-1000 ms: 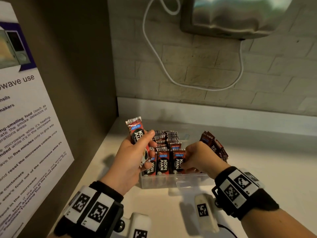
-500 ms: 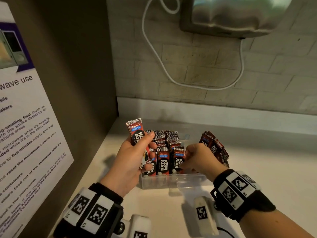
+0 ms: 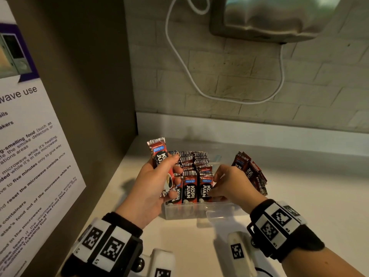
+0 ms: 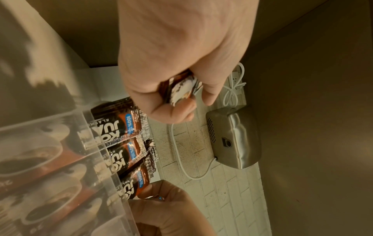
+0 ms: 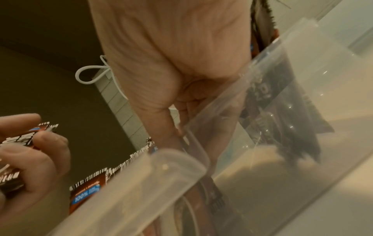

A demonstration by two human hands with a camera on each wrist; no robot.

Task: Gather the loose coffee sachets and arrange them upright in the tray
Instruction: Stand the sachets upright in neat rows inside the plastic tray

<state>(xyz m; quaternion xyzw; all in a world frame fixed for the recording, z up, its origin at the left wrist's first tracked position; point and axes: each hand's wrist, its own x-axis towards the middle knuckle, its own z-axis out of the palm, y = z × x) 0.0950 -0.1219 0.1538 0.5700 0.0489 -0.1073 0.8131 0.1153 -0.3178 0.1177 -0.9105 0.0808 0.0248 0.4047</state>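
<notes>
Three sachets front the rows standing upright in the clear tray [image 3: 199, 211] at lower centre of the head view. The left hand [image 3: 151, 188] is clamped on a small bundle of sachets [image 3: 159, 154], held just above the tray's left end, much as a second ago. The right hand [image 3: 233, 184] has shifted slightly inward; its fingers [image 3: 216, 191] pinch the rightmost front sachet [image 3: 205, 188]. Another leaning stack [image 3: 249, 170] sits behind that hand. Judgement: filling is well advanced; the held bundle remains to be seated.
</notes>
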